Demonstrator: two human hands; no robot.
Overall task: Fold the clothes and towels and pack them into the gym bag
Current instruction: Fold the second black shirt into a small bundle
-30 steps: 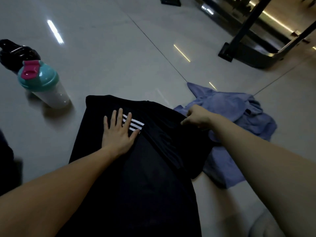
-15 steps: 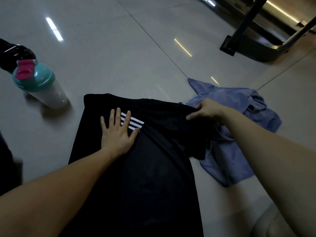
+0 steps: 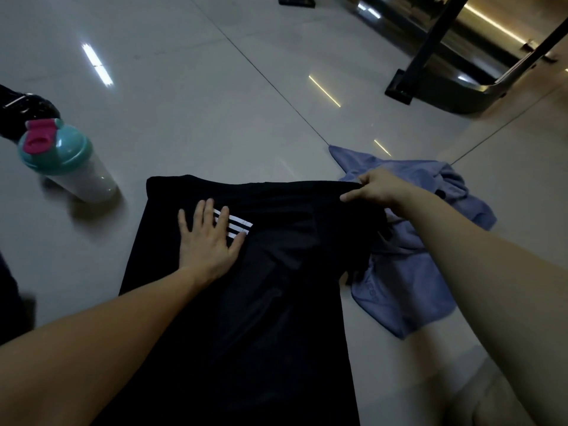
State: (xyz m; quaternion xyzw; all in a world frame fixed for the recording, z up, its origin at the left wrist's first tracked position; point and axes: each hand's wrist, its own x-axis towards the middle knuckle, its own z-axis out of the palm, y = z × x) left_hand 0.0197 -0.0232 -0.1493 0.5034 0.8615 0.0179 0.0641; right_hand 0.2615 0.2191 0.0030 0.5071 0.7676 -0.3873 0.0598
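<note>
i'm pressing my left hand [image 3: 207,241] flat, fingers spread, on the black garment [image 3: 255,302] lying on the tiled floor [image 3: 215,103], partly covering its white stripes [image 3: 235,226]. my right hand [image 3: 376,189] is pinching the garment's far right edge, lifting it over the crumpled blue towel [image 3: 430,241]. a shaker bottle [image 3: 64,161] is lying well apart, far left.

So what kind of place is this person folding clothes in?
Most likely a gym. A black metal machine frame stands on the glossy tiled floor at upper right, a shaker bottle stands at left, and a black sports garment and blue towel lie on the tiles.
</note>
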